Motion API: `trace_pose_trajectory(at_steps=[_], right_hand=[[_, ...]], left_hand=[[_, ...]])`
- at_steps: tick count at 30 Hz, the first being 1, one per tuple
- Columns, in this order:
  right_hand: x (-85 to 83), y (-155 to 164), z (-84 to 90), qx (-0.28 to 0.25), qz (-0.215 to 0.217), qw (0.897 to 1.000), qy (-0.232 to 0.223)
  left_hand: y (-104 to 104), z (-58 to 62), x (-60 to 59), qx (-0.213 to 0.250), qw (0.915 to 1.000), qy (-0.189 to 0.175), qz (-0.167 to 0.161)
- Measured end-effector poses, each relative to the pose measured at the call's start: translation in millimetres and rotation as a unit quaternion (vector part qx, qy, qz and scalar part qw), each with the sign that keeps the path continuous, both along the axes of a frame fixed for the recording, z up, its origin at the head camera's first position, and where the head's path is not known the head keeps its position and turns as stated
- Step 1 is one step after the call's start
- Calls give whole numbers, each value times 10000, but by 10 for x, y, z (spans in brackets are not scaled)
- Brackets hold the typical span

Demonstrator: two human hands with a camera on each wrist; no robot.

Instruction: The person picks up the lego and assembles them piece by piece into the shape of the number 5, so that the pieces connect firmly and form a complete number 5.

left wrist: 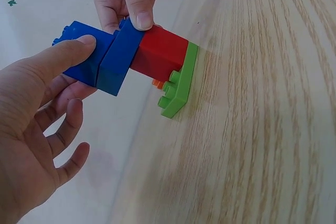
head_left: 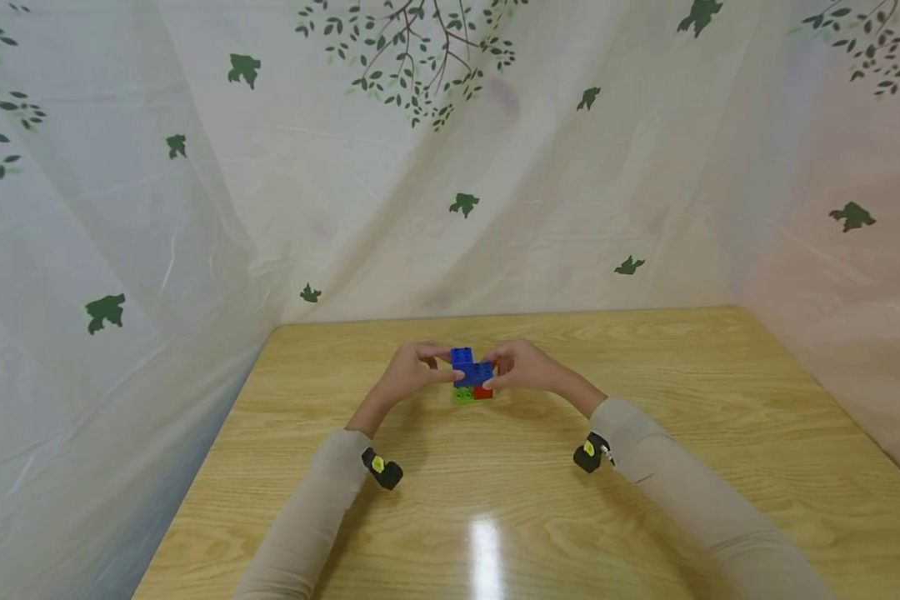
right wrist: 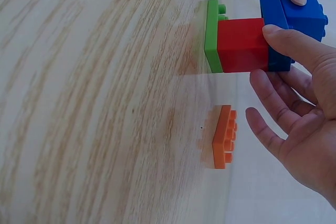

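Note:
A stack of toy building bricks stands on the table. At its bottom lies a thin green brick (left wrist: 182, 90), with a red brick (left wrist: 160, 51) on one end of it. A flat blue brick (left wrist: 119, 53) sits on the red one and overhangs the green studs. On top of that is a blockier blue brick (right wrist: 304, 18), at the left end. My left hand (head_left: 414, 371) pinches this top blue brick between thumb and fingers. My right hand (head_left: 527, 367) pinches the flat blue brick at its right end, the thumb also near the red brick's edge.
A thin orange brick (right wrist: 223, 140) lies on the wooden table (head_left: 450, 467) beside the stack, mostly hidden behind my right hand in the head view. A pale curtain (head_left: 390, 233) with leaf and bird prints hangs along the table's back and sides.

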State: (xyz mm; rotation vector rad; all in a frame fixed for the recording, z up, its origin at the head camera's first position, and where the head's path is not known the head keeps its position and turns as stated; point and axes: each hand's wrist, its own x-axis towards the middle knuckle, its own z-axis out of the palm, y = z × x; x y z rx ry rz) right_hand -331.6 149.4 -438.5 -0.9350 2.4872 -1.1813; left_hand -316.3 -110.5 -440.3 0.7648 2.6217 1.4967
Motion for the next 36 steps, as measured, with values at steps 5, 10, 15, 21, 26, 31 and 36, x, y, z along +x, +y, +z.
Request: trace_pose_trajectory(at_steps=[5,10,15,21,26,31,36], right_hand=[[-9,-9,-7,-7,-7,10000,-44],[6,-2,11,-70,35,10000,-44],[17,1,17,-64,35,10000,-41],[10,0,11,-70,26,10000,-60],[11,2,14,-104,36,9999,3],[6,-4,5,-48,3,10000,-4],[-1,-3,-6,-63,15,10000,-17]], left_hand=[[-7,21,2,-47,9999,-101,-1],[-14,41,-3,-152,9998,-148,41],[-17,46,1,-236,9995,-152,106],[-12,58,9,-330,9994,-41,128],[1,66,11,-513,9984,87,200],[10,63,15,-590,9978,238,186],[9,53,13,-598,9975,336,185]])
